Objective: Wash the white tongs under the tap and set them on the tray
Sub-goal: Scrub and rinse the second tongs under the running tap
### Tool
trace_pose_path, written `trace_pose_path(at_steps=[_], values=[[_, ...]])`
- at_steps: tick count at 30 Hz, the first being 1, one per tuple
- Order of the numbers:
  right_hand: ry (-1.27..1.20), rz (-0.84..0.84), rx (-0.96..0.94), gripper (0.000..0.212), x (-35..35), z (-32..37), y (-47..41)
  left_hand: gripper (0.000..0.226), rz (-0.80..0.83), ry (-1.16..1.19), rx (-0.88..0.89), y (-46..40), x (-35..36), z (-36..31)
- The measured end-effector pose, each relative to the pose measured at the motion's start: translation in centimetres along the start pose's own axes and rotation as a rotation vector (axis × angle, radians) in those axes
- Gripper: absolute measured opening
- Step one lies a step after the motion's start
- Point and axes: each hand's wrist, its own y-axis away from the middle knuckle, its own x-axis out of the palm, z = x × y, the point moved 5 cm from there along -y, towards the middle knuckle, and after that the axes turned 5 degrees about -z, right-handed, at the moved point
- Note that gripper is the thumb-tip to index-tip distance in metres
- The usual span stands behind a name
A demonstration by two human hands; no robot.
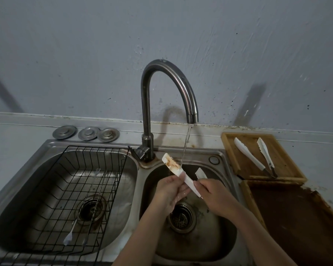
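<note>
The stained white tongs (178,170) are gripped by both the left hand (170,189) and right hand (212,192) under the tap (167,96); another pair (258,156) is laid on the tray (284,160) at the counter's right edge

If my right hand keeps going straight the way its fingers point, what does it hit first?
Probably the left hand: the right hand points left across the tongs toward it, though depth is hard to judge.

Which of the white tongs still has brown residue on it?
The white tongs held in both hands over the right basin, beside the water stream; the pair on the wooden tray looks clean.
</note>
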Motion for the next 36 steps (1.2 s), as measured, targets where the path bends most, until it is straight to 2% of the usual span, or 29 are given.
trace_pose_path(at_steps=[3, 10, 14, 20, 25, 31, 36], values=[[0.043, -0.004, 0.000, 0.037, -0.1, -0.1, 0.1, 0.030, -0.038, 0.067, -0.023, -0.4, 0.1, -0.2], [0.102, 0.116, -0.011, 0.035, -1.1, -0.4, 1.2, 0.026, 0.033, -0.101, -0.130, 0.6, -0.6, 0.0], [0.144, 0.145, -0.044, 0.034, -1.6, -0.4, 1.6, 0.040, 0.006, -0.090, -0.133, 0.4, -1.4, 0.1], [0.141, 0.157, -0.060, 0.035, -2.6, -0.5, 1.4, 0.024, 0.032, -0.240, -0.079, 0.2, -0.9, -0.3], [0.124, 0.179, -0.069, 0.036, -3.1, -0.8, 1.6, 0.033, -0.104, -0.182, -0.024, -0.5, -1.9, -1.8], [0.209, 0.227, -0.115, 0.033, -3.0, -1.6, 1.8, 0.017, -0.040, -0.318, -0.052, -0.1, -2.2, -1.0], [0.316, 0.217, -0.207, 0.029, -2.8, -2.1, 2.3, 0.028, -0.137, -0.196, -0.074, -0.9, -3.4, -1.4]])
